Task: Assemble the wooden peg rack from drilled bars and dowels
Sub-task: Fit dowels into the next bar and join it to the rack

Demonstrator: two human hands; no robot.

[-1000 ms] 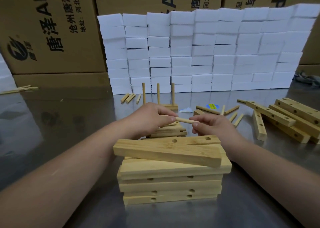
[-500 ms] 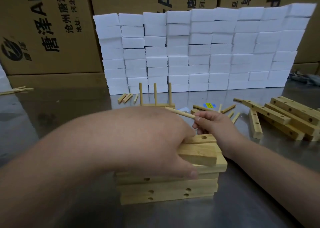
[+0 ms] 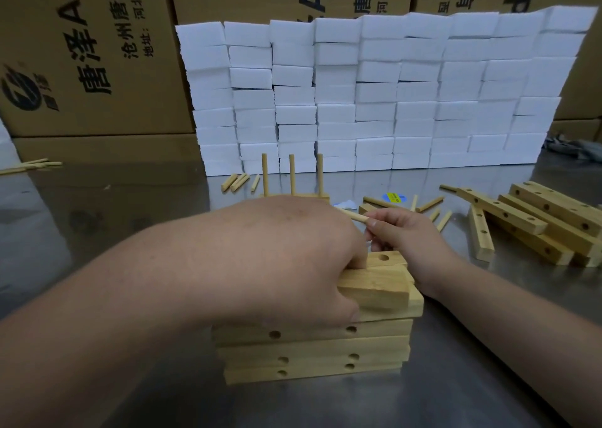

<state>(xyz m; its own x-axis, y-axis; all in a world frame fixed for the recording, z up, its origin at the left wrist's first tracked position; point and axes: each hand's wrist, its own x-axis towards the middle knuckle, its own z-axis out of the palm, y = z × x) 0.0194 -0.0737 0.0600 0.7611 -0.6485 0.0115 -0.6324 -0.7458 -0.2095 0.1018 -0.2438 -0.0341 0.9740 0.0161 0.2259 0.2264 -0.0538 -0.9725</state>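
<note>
A stack of drilled wooden bars [image 3: 312,352] sits in front of me on the metal table. My left hand [image 3: 280,261] grips the top bar [image 3: 374,286] of the stack, fingers over its far side and thumb on the near face. My right hand [image 3: 404,235] pinches a short dowel [image 3: 353,216] just behind the stack, above a hole [image 3: 383,258] in a bar. Behind my left hand stands a rack with three upright dowels [image 3: 292,175].
Loose dowels [image 3: 426,204] lie behind my right hand, more [image 3: 236,181] near the white foam block wall [image 3: 374,92]. A pile of drilled bars [image 3: 537,225] lies at the right. Cardboard boxes [image 3: 84,53] stand behind. Sticks [image 3: 29,165] lie far left.
My left hand let go of the dowel, came down and took hold of the top bar of the stack. My right hand kept the dowel.
</note>
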